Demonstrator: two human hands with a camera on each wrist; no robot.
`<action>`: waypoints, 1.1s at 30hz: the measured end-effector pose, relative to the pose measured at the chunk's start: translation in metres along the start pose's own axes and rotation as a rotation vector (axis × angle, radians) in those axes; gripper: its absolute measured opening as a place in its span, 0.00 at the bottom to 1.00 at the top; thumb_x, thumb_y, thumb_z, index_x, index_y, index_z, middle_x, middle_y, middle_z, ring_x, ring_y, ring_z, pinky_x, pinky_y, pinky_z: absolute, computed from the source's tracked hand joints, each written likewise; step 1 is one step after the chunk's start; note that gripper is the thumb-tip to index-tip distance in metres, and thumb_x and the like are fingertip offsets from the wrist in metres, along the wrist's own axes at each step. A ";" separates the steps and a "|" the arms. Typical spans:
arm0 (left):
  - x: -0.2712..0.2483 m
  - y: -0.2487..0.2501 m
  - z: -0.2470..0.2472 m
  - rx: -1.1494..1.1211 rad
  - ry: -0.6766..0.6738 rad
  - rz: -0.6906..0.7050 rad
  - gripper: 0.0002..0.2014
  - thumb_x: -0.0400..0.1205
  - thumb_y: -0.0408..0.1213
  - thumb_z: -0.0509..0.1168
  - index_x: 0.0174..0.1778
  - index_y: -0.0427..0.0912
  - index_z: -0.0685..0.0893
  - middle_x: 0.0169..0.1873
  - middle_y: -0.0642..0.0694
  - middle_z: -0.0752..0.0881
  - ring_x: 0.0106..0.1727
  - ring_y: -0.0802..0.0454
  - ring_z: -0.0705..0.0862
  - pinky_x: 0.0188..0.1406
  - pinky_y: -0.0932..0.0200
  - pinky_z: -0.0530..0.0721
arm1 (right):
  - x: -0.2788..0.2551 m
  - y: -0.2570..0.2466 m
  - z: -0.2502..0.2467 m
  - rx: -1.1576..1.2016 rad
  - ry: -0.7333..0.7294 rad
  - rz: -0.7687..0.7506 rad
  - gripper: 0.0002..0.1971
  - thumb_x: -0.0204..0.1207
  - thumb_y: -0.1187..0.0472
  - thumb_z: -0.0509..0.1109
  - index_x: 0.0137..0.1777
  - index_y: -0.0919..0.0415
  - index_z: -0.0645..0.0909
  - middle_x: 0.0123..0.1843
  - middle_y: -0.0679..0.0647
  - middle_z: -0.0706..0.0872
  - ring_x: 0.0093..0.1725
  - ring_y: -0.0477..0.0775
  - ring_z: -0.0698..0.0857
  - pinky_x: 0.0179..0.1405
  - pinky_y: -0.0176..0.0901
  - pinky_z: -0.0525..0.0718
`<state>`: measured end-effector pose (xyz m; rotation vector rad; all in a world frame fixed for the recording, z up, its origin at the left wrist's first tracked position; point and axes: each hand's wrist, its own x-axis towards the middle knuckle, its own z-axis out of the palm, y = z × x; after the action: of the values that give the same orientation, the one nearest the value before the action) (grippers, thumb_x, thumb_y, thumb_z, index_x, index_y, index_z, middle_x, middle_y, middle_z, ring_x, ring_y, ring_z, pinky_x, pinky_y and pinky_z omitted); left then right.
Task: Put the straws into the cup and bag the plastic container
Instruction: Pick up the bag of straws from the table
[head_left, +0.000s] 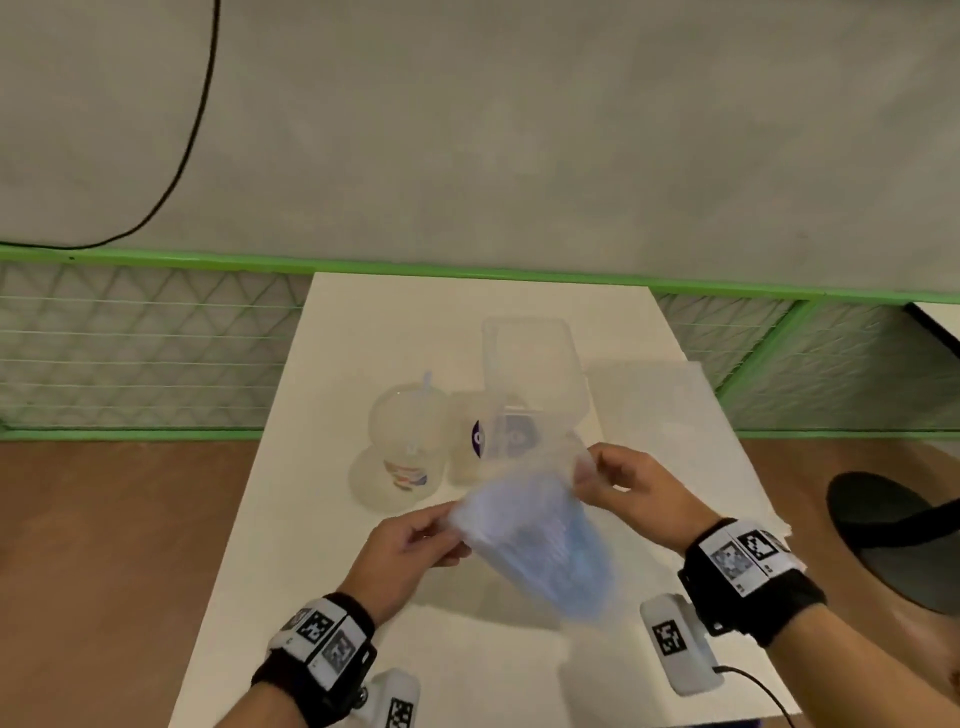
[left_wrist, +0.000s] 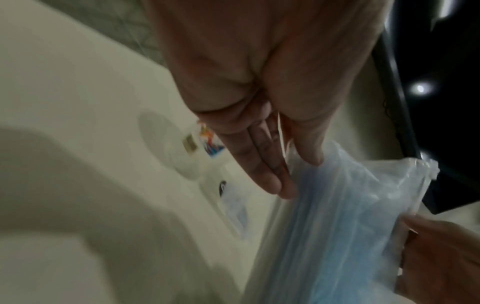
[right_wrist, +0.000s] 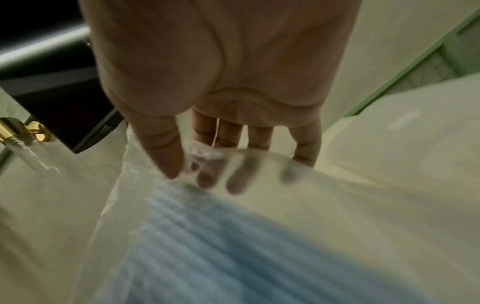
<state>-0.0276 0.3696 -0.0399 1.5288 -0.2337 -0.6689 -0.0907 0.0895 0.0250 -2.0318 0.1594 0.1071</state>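
A white table (head_left: 291, 519) stands before a green mesh fence (head_left: 130, 343) and a grey wall, with brown floor on both sides. I judge that the task is somewhere in the middle. One domed cup (head_left: 408, 441) at the far left of the table already has a straw (head_left: 427, 382) through its lid. A second cup (head_left: 475, 436) stands just beside it on the right, and I see no straw in it. The clear plastic container (head_left: 530, 369) stands behind the cups, not bagged yet, and a flat clear bag (head_left: 654, 410) lies at the right of it on the table.

I hold the packet of blue straws (head_left: 540, 545) above the near middle of the table, between both my hands. My left hand (head_left: 410, 545) pinches the near left edge of its wrapper. My right hand (head_left: 631, 486) grips the far right corner, thumb on one side and fingers (right_wrist: 235, 181) behind the film. It seems I am opening the packet.
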 end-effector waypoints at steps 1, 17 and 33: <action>-0.001 0.000 -0.008 0.021 0.031 0.007 0.15 0.83 0.25 0.65 0.53 0.49 0.89 0.42 0.44 0.93 0.44 0.50 0.91 0.46 0.62 0.87 | 0.003 -0.001 0.009 0.001 -0.010 -0.016 0.05 0.78 0.60 0.74 0.43 0.50 0.84 0.39 0.43 0.85 0.41 0.46 0.82 0.50 0.44 0.80; -0.007 -0.002 -0.010 0.575 0.029 0.110 0.27 0.74 0.45 0.76 0.68 0.66 0.77 0.61 0.70 0.81 0.58 0.65 0.82 0.58 0.67 0.80 | 0.029 -0.009 0.043 -0.221 -0.153 -0.248 0.05 0.77 0.57 0.76 0.49 0.54 0.91 0.41 0.49 0.84 0.42 0.44 0.82 0.46 0.35 0.78; -0.018 0.039 0.009 0.417 0.350 0.307 0.05 0.77 0.29 0.73 0.40 0.44 0.90 0.30 0.58 0.88 0.28 0.56 0.86 0.30 0.73 0.78 | 0.017 -0.005 0.058 -0.248 -0.002 -0.388 0.06 0.79 0.52 0.72 0.44 0.53 0.86 0.41 0.42 0.86 0.41 0.42 0.82 0.43 0.35 0.79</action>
<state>-0.0366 0.3677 0.0033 1.9265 -0.3464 -0.1025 -0.0736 0.1426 0.0007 -2.2706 -0.2621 -0.1199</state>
